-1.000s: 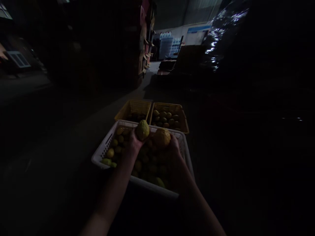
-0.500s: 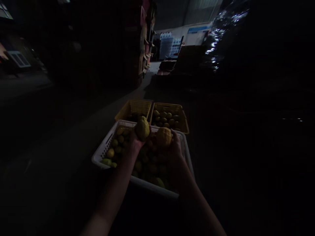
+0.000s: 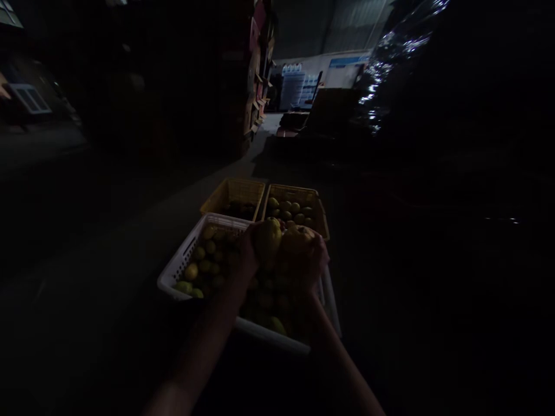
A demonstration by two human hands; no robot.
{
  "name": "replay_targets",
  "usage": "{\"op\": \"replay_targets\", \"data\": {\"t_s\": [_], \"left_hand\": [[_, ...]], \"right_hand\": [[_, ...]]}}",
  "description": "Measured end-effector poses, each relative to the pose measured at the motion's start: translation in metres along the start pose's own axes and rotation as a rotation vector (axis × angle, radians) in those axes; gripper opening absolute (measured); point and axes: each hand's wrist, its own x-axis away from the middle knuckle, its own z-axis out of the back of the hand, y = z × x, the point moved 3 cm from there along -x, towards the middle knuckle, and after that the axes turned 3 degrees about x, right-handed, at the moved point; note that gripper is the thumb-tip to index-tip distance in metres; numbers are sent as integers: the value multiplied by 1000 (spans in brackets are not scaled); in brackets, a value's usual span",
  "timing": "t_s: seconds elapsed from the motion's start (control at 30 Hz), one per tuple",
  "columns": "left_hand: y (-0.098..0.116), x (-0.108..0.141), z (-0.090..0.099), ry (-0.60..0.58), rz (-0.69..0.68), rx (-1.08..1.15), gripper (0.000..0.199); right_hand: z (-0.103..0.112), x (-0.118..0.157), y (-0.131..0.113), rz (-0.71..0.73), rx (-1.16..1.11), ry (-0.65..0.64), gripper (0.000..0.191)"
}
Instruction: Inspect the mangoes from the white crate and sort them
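My left hand (image 3: 249, 245) is wrapped round a greenish-yellow lemon (image 3: 269, 237) above the white crate (image 3: 182, 254). Close beside it, my right hand (image 3: 318, 257) grips a larger, lumpy, orange-yellow lemon (image 3: 298, 238). The two fruits nearly meet; in this dim light I cannot tell whether they touch. Below my hands, the white crate holds many yellow and green lemons (image 3: 191, 271). My forearms cover part of its contents.
Behind the white crate stand two yellow crates: the left one (image 3: 212, 199) has dark fruit low inside, the right one (image 3: 321, 214) holds yellow-green fruit. Stacked boxes (image 3: 255, 75) rise beyond on the left. Shiny plastic wrap (image 3: 373, 86) hangs at the right. The surroundings are very dark.
My left hand has moved right and slightly down with its lemon, closer to the other fruit. My right hand has turned and shifted slightly right with its lemon.
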Motion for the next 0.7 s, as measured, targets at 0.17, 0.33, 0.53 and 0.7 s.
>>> {"op": "replay_targets", "data": {"t_s": [0.17, 0.33, 0.53, 0.7], "left_hand": [[4, 3, -1, -46, -60, -144, 25], [11, 9, 0, -103, -110, -261, 31], [14, 8, 0, -84, -73, -274, 33], [12, 10, 6, 11, -18, -198, 31]], "right_hand": [[-2, 9, -19, 271, 109, -22, 34], [3, 14, -16, 331, 146, -75, 38], [5, 16, -14, 381, 152, -127, 38], [2, 7, -9, 191, 164, -65, 36]]}}
